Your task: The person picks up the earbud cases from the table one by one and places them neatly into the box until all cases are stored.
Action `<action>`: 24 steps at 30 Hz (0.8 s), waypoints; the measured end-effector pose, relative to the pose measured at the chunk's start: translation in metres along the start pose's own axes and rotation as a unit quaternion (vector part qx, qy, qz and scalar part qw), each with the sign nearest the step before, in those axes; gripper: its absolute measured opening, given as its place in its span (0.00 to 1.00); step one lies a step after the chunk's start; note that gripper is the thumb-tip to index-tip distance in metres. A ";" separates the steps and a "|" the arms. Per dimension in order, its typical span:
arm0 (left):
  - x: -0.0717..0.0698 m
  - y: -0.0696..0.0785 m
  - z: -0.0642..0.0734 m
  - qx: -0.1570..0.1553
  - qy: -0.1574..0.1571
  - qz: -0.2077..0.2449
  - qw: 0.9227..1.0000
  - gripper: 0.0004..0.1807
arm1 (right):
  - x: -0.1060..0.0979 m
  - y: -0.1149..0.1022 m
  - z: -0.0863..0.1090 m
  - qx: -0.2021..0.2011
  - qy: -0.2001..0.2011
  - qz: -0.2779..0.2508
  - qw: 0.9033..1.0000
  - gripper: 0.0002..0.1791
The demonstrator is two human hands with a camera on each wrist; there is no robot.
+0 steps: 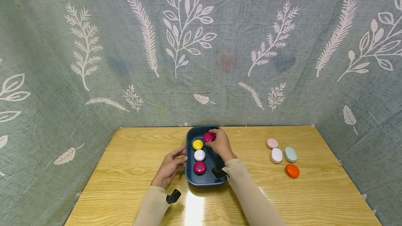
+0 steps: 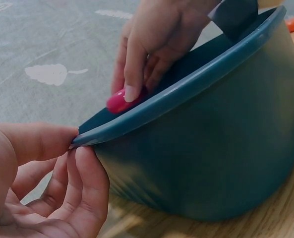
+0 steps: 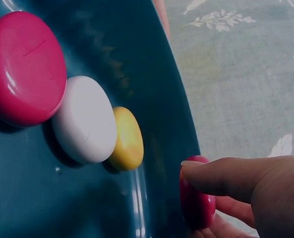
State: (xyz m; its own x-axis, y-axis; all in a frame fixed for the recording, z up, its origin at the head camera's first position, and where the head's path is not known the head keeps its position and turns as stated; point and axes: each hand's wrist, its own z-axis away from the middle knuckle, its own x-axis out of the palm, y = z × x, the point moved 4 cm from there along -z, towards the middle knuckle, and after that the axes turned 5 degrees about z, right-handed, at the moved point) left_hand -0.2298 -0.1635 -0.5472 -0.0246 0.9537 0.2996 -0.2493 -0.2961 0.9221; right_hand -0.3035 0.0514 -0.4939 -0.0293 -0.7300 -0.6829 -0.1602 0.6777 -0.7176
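A deep dark-blue plastic basin (image 1: pixel 213 180) stands on the wooden table. My left hand (image 1: pixel 171 166) pinches its left rim, thumb above and fingers below, as the left wrist view shows. Inside the far end of the basin, my right hand (image 1: pixel 220 145) holds a glossy crimson pebble-shaped piece (image 3: pixel 199 198) between thumb and fingers. In a column on the basin floor lie a yellow rounded piece (image 1: pixel 198 144), a white one (image 1: pixel 199 155) and a second crimson one (image 1: pixel 199 167). The right wrist view shows these three side by side.
Right of the basin, on the table (image 1: pixel 251 149), lie a pale pink piece (image 1: pixel 272 143), a white oval piece (image 1: pixel 276 155), a pale mint piece (image 1: pixel 290 154) and an orange-red piece (image 1: pixel 292 171). A leaf-patterned grey-green cloth (image 1: pixel 201 90) hangs behind the table and along its sides.
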 end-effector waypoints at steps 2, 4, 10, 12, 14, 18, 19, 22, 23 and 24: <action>0.000 0.000 0.000 -0.003 0.002 0.001 1.000 0.31 | 0.000 0.000 0.000 0.002 -0.001 0.000 1.000 0.27; -0.001 0.000 0.000 -0.007 0.005 0.003 1.000 0.31 | 0.001 0.000 0.000 0.005 -0.003 0.000 1.000 0.28; 0.000 0.000 0.001 -0.006 0.003 0.002 1.000 0.31 | 0.002 0.001 0.000 0.005 -0.004 0.003 1.000 0.28; 0.000 0.000 0.001 -0.003 0.003 0.003 1.000 0.31 | 0.001 0.002 -0.001 0.006 -0.004 0.008 1.000 0.27; 0.000 0.000 0.001 0.001 0.001 0.002 1.000 0.31 | 0.001 0.001 -0.001 0.011 -0.006 0.011 1.000 0.26; 0.001 0.000 0.000 0.002 0.000 -0.001 1.000 0.31 | 0.000 0.001 -0.001 0.018 -0.007 0.009 1.000 0.24; 0.001 0.000 0.000 0.001 -0.001 -0.002 1.000 0.31 | -0.001 0.000 0.000 0.015 -0.005 0.008 1.000 0.23; 0.001 0.001 -0.001 -0.002 0.001 -0.001 1.000 0.31 | -0.006 0.000 0.002 0.012 -0.001 -0.007 1.000 0.22; 0.001 0.001 -0.001 -0.003 0.001 0.000 1.000 0.31 | -0.008 0.000 0.002 0.010 0.002 -0.012 1.000 0.22; 0.001 0.001 0.000 -0.005 0.002 0.002 1.000 0.31 | -0.010 0.001 0.003 0.009 0.004 -0.017 1.000 0.22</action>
State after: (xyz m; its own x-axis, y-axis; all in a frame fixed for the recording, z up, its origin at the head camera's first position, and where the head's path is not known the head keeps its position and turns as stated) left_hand -0.2305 -0.1630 -0.5462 -0.0294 0.9527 0.3026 -0.2582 -0.2997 0.9185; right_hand -0.3004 0.0594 -0.4878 -0.0314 -0.7526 -0.6577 -0.1436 0.6546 -0.7422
